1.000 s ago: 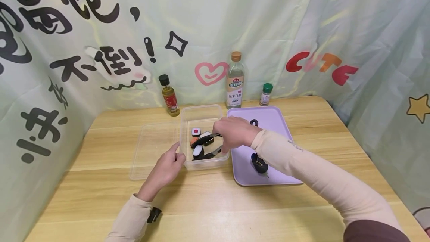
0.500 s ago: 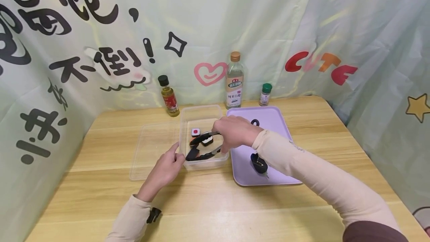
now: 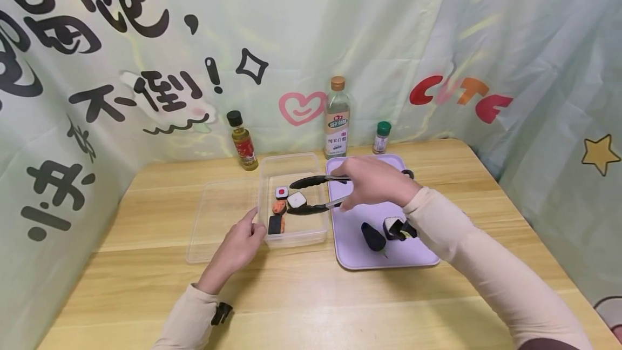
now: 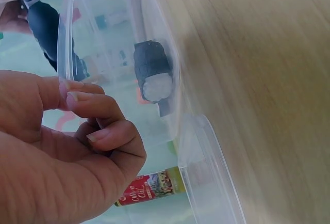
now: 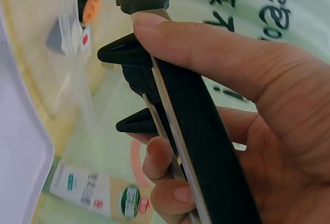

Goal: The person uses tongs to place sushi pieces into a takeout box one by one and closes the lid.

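My right hand (image 3: 376,180) grips black-and-steel tongs (image 5: 196,105), with thumb on one arm and fingers round the other. The tong tips are spread apart over the right part of a clear plastic container (image 3: 292,156), on either side of a white-topped sushi piece (image 3: 297,200). Three more pieces lie along the container's left side: a red-centred roll (image 3: 282,192), an orange-topped roll (image 3: 279,207) and a black-wrapped piece with orange (image 3: 276,224). At the container's left wall, my left hand (image 3: 243,236) holds the rim between curled fingers.
A purple tray (image 3: 350,255) sits to the right, bearing a dark cone-shaped roll (image 3: 373,237) and a black-and-white roll (image 3: 392,227). Left lies a clear lid (image 3: 216,226). Behind stand an oil bottle (image 3: 243,142), a vinegar bottle (image 3: 337,120) and a green-capped jar (image 3: 382,138).
The tongs have let go of the black-wrapped piece at the container's front left, which now lies with its black side up. My right hand has moved right with the tongs spread. My left hand stays put.
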A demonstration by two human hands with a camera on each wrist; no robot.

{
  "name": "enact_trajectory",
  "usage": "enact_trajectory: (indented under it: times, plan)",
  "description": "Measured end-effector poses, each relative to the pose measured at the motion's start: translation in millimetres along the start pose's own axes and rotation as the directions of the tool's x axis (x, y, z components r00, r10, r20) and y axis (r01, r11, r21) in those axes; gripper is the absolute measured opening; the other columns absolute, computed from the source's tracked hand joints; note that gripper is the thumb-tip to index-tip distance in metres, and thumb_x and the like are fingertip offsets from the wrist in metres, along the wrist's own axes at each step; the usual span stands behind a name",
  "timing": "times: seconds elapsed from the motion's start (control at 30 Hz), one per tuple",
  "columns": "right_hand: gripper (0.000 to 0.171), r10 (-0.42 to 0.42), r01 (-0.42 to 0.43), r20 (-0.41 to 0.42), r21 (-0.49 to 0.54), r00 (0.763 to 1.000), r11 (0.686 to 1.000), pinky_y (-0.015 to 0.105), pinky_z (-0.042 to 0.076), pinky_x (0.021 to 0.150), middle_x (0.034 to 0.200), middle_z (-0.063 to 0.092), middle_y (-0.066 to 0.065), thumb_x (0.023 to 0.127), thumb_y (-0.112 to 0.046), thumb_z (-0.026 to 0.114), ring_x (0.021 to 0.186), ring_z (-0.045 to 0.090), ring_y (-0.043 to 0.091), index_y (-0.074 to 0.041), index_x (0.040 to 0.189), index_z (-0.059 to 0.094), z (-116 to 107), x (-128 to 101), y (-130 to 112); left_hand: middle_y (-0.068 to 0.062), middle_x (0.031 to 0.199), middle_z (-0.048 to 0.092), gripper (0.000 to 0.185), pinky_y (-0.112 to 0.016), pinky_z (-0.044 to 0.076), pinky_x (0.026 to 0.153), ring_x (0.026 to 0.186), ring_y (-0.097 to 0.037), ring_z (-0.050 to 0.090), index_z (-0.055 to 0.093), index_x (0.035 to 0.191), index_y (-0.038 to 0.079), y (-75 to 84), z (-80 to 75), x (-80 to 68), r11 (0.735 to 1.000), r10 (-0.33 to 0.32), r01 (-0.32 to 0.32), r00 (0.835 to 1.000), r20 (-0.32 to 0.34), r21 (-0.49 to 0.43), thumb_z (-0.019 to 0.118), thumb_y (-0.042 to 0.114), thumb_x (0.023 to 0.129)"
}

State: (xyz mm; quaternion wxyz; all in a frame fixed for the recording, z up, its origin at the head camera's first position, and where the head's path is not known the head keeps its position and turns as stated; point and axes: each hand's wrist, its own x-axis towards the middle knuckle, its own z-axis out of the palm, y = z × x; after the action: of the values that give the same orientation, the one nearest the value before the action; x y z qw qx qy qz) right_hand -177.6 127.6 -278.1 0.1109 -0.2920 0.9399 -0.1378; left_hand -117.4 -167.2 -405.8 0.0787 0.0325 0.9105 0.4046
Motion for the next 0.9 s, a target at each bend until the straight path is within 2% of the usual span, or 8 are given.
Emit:
enact_trajectory:
  times: [0.13, 0.23, 0.27, 0.33, 0.4, 0.5, 0.57, 0.9]
  plan:
    - [0.070, 0.044, -0.043, -0.024, 0.046, 0.999, 0.998, 0.046, 0.053, 0.090, 0.129, 0.067, 0.014, 0.072, -0.025, 0.091, 0.110, 0.064, 0.025, 0.001, 0.131, 0.067, -1.2, -12.6, 16.7, 0.004, 0.059, 0.037, 0.060, -0.027, 0.029, 0.051, 0.050, -0.011, 0.029, 0.029, 0.156, -0.007, -0.7, 0.2, 0.0, 1.000, 0.003, -0.003, 1.000, -0.003, 0.002, 0.041, 0.018, 0.102]
    - [0.070, 0.064, -0.061, -0.040, 0.076, 0.997, 0.995, 0.047, 0.051, 0.090, 0.129, 0.066, 0.016, 0.072, -0.025, 0.091, 0.104, 0.063, 0.022, 0.003, 0.131, 0.066, -0.1, -22.3, 29.5, 0.004, 0.059, 0.037, 0.060, -0.028, 0.029, 0.051, 0.050, -0.011, 0.029, 0.029, 0.155, -0.007, -1.2, 0.2, -0.1, 1.000, 0.006, -0.006, 1.000, -0.003, -0.001, 0.041, 0.017, 0.102]
    - [0.069, 0.072, -0.068, -0.041, 0.088, 0.997, 0.994, 0.046, 0.051, 0.090, 0.129, 0.066, 0.016, 0.072, -0.024, 0.091, 0.095, 0.062, 0.021, 0.003, 0.131, 0.066, 0.5, -25.9, 33.3, 0.004, 0.059, 0.037, 0.060, -0.028, 0.029, 0.051, 0.050, -0.010, 0.029, 0.028, 0.155, -0.007, -1.2, 0.2, -0.3, 1.000, 0.005, -0.005, 1.000, -0.002, -0.002, 0.041, 0.018, 0.102]
    - [0.070, 0.097, -0.093, -0.039, 0.104, 0.995, 0.990, 0.043, 0.050, 0.084, 0.120, 0.070, 0.015, 0.073, -0.024, 0.091, 0.080, 0.058, 0.019, 0.003, 0.132, 0.066, 2.0, -33.6, 40.3, 0.004, 0.059, 0.037, 0.061, -0.028, 0.029, 0.050, 0.050, -0.011, 0.029, 0.028, 0.155, -0.008, -1.1, 0.2, -0.5, 1.000, 0.006, -0.006, 1.000, -0.002, -0.002, 0.041, 0.018, 0.102]
    - [0.071, 0.133, -0.129, -0.025, 0.127, 0.991, 0.984, 0.040, 0.048, 0.073, 0.096, 0.070, 0.009, 0.073, -0.025, 0.091, 0.064, 0.047, 0.017, 0.002, 0.133, 0.065, 3.5, -42.4, 46.5, 0.004, 0.059, 0.037, 0.060, -0.027, 0.029, 0.050, 0.050, -0.011, 0.029, 0.028, 0.155, -0.007, -1.4, 0.2, -0.5, 1.000, 0.003, -0.003, 1.000, -0.004, -0.002, 0.041, 0.018, 0.102]
    - [0.074, 0.175, -0.172, -0.006, 0.161, 0.984, 0.972, 0.034, 0.039, 0.059, 0.068, 0.048, 0.001, 0.073, -0.026, 0.091, 0.053, 0.036, 0.014, 0.003, 0.134, 0.064, 6.9, -57.4, 55.4, 0.004, 0.059, 0.037, 0.061, -0.027, 0.029, 0.050, 0.050, -0.011, 0.029, 0.028, 0.156, -0.007, -1.6, 0.4, -0.6, 1.000, -0.001, 0.001, 1.000, -0.003, -0.003, 0.042, 0.019, 0.103]
    - [0.075, 0.185, -0.181, -0.003, 0.181, 0.983, 0.967, 0.032, 0.034, 0.054, 0.061, 0.035, -0.002, 0.072, -0.027, 0.091, 0.051, 0.032, 0.012, 0.005, 0.134, 0.063, 9.8, -67.5, 61.9, 0.004, 0.058, 0.037, 0.061, -0.026, 0.028, 0.050, 0.050, -0.012, 0.028, 0.028, 0.156, -0.006, -1.7, 0.4, -0.7, 1.000, -0.006, 0.006, 1.000, 0.002, -0.008, 0.042, 0.019, 0.103]
    - [0.074, 0.179, -0.168, -0.038, 0.203, 0.983, 0.965, 0.028, 0.028, 0.051, 0.066, 0.030, -0.005, 0.069, -0.029, 0.093, 0.053, 0.026, 0.010, 0.007, 0.128, 0.066, 29.2, -105.3, 85.2, 0.003, 0.059, 0.037, 0.061, -0.026, 0.028, 0.049, 0.050, -0.012, 0.028, 0.027, 0.156, -0.006, -1.9, -0.2, 0.4, 1.000, -0.002, 0.002, 1.000, 0.008, -0.013, 0.042, 0.019, 0.103]
